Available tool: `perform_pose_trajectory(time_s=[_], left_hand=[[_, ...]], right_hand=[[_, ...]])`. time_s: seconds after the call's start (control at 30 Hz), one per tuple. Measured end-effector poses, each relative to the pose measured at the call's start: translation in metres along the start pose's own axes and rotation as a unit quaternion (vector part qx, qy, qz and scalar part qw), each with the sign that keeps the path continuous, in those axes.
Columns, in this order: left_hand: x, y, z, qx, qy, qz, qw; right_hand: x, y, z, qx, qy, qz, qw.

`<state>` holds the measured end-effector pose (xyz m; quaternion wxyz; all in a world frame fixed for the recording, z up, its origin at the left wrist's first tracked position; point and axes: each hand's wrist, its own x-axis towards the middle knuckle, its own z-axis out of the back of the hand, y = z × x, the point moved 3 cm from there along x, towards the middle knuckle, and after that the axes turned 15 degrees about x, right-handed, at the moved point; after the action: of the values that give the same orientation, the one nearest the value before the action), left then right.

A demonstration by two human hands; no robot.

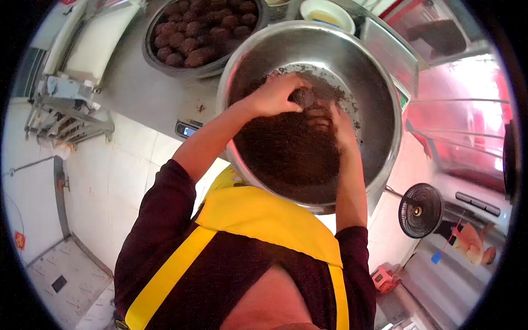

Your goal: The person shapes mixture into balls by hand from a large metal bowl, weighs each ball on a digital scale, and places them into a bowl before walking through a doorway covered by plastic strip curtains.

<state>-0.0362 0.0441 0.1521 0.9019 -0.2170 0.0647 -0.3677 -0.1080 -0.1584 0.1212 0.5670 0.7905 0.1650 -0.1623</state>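
Observation:
A wide steel bowl (388, 118) holds a heap of dark brown crumbs (286, 151), with more crumbs scattered up its far wall. My left hand (275, 94) is curled around a dark, crumb-coated ball (303, 97), thumb on the near side and fingers on the far side. Just to the right of the ball is my right hand (340, 124), its crumb-smeared fingers cupped toward the left and its thumb apart from them. Nothing distinct shows in the right hand; its fingertips are partly hidden by crumbs.
A dark tub (151, 55) full of similar brown balls stands on the metal table (124, 71), left of the bowl. Behind the bowl is a white dish (344, 16). A small device with a lit display (188, 131) sits at the table's near edge. A black fan (421, 210) stands at right.

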Motion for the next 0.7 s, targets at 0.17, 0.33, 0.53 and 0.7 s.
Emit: perform_pose_trajectory(time_s=[0.17,0.33,0.53,0.7], left_hand=[[-0.099,0.043,0.087,0.021,-0.122,0.094,0.988],[-0.183,0.132,0.034,0.088,-0.024,0.246,0.965],[-0.199,0.17,-0.021,0.153,0.029,0.292,0.944],[-0.209,0.185,-0.001,0.09,-0.032,0.296,0.95]], right_hand=[[0.003,-0.006,0.016,-0.088,-0.066,0.001,0.994],[0.012,-0.025,0.009,-0.091,-0.051,-0.018,0.994],[0.015,-0.048,-0.008,-0.344,-0.033,0.094,0.934],[-0.024,-0.076,-0.07,-0.646,0.144,0.261,0.703]])
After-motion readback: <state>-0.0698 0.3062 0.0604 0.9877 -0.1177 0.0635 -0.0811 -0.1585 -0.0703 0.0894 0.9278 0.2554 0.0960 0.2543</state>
